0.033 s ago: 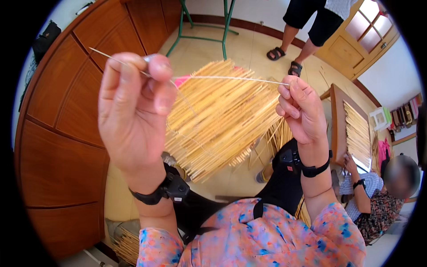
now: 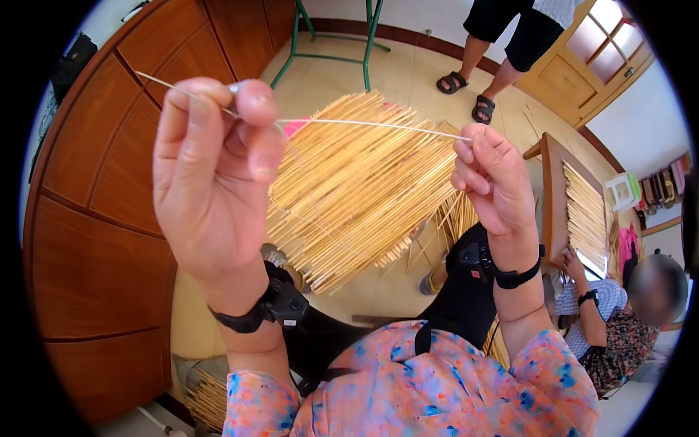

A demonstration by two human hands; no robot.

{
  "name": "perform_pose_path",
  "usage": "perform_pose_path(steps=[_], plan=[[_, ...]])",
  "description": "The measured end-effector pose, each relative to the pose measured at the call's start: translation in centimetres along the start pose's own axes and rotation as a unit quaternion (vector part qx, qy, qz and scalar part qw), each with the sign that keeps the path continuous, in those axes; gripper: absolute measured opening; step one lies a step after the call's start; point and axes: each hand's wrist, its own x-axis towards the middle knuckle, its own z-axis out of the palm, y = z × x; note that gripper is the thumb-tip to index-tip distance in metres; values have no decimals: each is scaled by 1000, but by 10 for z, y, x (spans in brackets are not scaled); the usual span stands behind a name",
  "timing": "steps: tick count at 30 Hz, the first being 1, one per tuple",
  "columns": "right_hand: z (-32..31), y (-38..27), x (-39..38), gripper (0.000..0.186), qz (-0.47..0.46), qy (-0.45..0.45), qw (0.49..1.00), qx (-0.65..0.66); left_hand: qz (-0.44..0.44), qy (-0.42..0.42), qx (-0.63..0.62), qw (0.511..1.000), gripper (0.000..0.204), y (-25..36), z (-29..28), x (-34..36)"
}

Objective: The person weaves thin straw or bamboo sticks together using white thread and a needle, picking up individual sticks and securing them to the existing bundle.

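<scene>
Raised at the left, my left hand [image 2: 215, 175] pinches a long thin needle [image 2: 166, 84] between its fingertips, the point sticking out to the left. A small silvery thing shows by its fingertips, too small to make out. Pale thread [image 2: 378, 125] runs nearly straight from beside that hand to my right hand [image 2: 491, 171], which pinches its end between thumb and forefinger, the other fingers curled. Below and beyond both hands lies a mat of yellow straw stalks [image 2: 364, 197], set side by side. A loose loop of thread hangs before its left part.
Wooden cabinets [image 2: 102, 255] line the left side. A green metal stand [image 2: 331, 57] and a standing person's legs [image 2: 502, 65] are at the back. At the right, another person [image 2: 619, 328] works at a low table with stalks [image 2: 585, 218]. A stalk bundle [image 2: 207, 400] lies lower left.
My left hand has shifted slightly left and up with the needle, and the thread between the hands has lifted a little. My right hand has hardly moved.
</scene>
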Motion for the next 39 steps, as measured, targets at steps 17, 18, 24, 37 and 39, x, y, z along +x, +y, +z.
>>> perform_pose_path(steps=[17, 18, 24, 37, 39], plan=[[-25, 40, -30, 7, 113, -39, 946, -301, 46, -15, 119, 992, 25, 19, -10, -7], [-24, 41, -29, 6, 134, -56, 942, -303, 50, -18, 128, 990, 25, 21, -10, -6], [-22, 47, -35, 5, 142, -80, 932, -324, 74, 6, 147, 986, 22, 28, -1, -9], [-28, 70, -52, 11, 153, -142, 888, -409, 62, 0, 89, 994, 16, 43, 3, -12], [-12, 63, -42, 17, 105, -111, 895, -419, 55, -13, 83, 995, 15, 37, 10, -12]])
